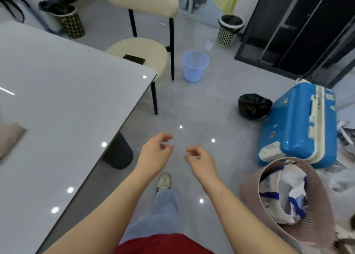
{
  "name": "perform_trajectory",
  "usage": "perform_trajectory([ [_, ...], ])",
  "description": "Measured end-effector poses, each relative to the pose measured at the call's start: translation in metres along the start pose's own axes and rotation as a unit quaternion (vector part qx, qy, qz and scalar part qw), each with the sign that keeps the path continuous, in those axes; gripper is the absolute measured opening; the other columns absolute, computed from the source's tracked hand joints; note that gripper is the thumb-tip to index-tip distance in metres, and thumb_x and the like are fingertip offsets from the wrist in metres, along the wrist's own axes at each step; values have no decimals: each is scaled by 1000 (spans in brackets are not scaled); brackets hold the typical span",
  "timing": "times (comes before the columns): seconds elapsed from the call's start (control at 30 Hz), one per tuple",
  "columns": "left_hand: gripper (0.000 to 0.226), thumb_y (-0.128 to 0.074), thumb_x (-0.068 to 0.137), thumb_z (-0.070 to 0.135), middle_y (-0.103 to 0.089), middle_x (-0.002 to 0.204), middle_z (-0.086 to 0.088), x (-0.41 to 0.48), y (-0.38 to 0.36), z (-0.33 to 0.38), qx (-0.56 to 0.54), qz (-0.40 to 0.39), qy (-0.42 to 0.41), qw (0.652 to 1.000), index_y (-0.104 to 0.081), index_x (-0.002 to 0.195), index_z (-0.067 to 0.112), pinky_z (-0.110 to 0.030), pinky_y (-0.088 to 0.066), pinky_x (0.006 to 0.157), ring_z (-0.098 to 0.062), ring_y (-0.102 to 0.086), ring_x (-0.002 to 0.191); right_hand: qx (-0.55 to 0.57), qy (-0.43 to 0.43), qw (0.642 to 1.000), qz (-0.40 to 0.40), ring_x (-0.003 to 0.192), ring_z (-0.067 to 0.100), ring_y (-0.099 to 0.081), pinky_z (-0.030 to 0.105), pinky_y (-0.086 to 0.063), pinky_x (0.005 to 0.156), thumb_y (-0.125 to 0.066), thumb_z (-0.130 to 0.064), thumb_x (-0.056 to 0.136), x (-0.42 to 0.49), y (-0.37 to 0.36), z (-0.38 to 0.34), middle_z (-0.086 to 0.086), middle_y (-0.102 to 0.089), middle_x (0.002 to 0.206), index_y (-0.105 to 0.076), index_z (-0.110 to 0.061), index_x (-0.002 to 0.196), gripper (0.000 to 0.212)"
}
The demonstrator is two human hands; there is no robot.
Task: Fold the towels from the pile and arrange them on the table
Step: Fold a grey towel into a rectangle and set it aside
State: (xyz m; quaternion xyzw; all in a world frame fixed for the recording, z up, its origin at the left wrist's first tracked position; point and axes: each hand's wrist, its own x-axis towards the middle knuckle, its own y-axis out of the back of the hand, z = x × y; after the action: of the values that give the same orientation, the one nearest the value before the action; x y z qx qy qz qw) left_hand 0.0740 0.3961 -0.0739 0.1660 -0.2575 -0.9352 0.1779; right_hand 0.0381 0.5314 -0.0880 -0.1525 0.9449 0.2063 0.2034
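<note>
Hovering hands: the left hand [156,153] and the right hand [200,158] hung side by side over the grey floor [192,104], near each other but apart, just off the table's near edge.
Left fingers: loosely curled, thumb tip close to the forefinger, and nothing was caught between them.
Right fingers: the same slack curl, thumb and forefinger nearly meeting, with nothing held.
Towels: the white towels with blue edging [286,186] lay bunched inside the laundry basket at lower right, well apart from both hands.
Towel axis: one crumpled heap, so no long axis or heading could be told; the blue bands ran in several directions.
Laundry basket: the mauve perforated laundry basket [315,223] sat on the floor to the person's right, its mouth facing up toward the camera.
Table: the glossy grey table [57,100] filled the left side, its rounded corner toward the chair.
Cloth: a beige cloth [9,138] lay on the table at the far left, cut off by the frame; whether it was a folded towel could not be told.
Chair: a cream chair [138,48] stood at the table's far corner, with a dark phone [133,59] on its seat.
Around: a blue suitcase [295,127] lay just behind the basket, a black bag [253,107] sat beside it, a pale blue wastebasket [195,65] stood beyond the chair, and one shoe [164,180] showed below the hands.
</note>
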Motion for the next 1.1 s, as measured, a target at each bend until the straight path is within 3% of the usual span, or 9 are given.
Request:
perform_trajectory([
  [0.07,23,-56,87,16,-55,101,13,47,10,14,-2,-3,-9,1000,-60,108,24,2,-34,63,4,-52,77,-2,0,1000,11,90,11,-53,21,-38,78,-57,-10,84,40,3,-26,-5,-58,93,-63,-14,99,17],
  [0.2,24,-56,87,16,-56,101,15,135,37,40,-11,21,-20,1000,-60,108,25,-5,-38,62,6,-53,78,7,27,1000,9,81,8,-54,19,-39,70,-57,-10,84,117,1,-80,-10,-57,85,-61,-20,92,14],
  [0.33,24,-55,86,15,-57,97,17,201,58,57,-19,64,-4,998,-60,107,25,-2,-36,62,6,-54,77,20,36,999,-21,77,-2,-53,9,-40,64,-56,-11,85,181,-5,-124,-12,-58,87,-60,-25,90,15],
  [0.6,22,-53,87,16,-55,88,30,327,83,63,-45,189,75,978,-57,96,35,-4,-36,66,8,-54,81,-40,98,980,-167,77,8,-55,19,-42,67,-57,-14,86,338,-30,-217,-13,-58,81,-59,-29,85,15],
  [0.73,25,-52,86,16,-58,88,27,364,98,70,-94,286,162,940,-57,94,39,-7,-38,63,9,-55,81,-107,144,946,-271,74,6,-55,13,-41,65,-57,-10,86,403,-52,-272,-12,-57,78,-59,-23,86,13],
  [0.83,31,-52,85,17,-61,89,24,373,111,66,-134,366,217,895,-53,85,48,-9,-38,63,8,-57,83,-148,173,911,-344,74,8,-54,18,-42,68,-57,-8,85,427,-87,-304,-10,-57,77,-60,-19,87,12],
  [1.1,29,-54,87,18,-60,89,28,352,156,30,-201,548,300,755,-53,83,46,-5,-40,62,14,-56,76,-249,267,756,-543,79,4,-56,7,-42,62,-56,-14,86,411,-207,-350,-15,-60,82,-59,-27,86,13],
])
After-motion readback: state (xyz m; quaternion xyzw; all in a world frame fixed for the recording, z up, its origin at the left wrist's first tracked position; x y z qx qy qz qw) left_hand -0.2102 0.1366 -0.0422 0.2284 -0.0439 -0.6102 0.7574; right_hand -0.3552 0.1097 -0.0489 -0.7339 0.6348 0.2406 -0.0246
